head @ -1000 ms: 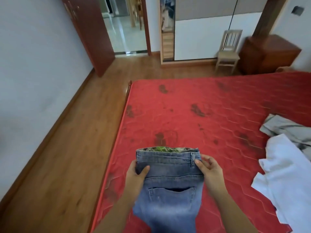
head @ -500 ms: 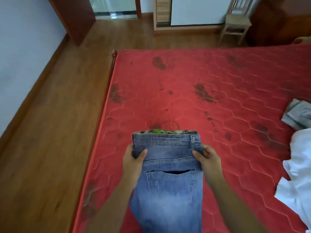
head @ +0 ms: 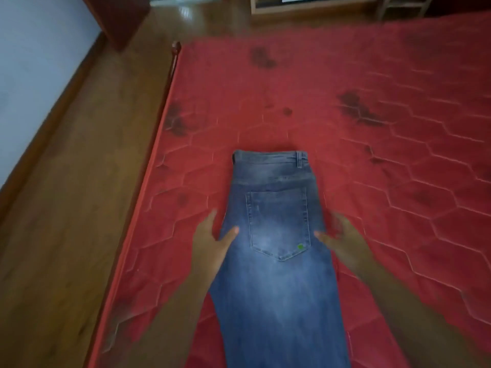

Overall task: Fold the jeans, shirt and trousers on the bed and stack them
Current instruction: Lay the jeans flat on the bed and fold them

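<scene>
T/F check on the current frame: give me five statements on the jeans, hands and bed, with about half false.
1. The jeans lie on the red mattress with a back pocket facing up. True.
2. The waistband is at the end nearest the person. False: it is at the far end.
3. Both hands grip the waistband. False: the left hand and right hand are open at the jeans' side edges, beside the pocket.
4. A wooden floor runs along the mattress's left side. True.
5. A white shirt lies on the jeans. False: nothing lies on them.
</scene>
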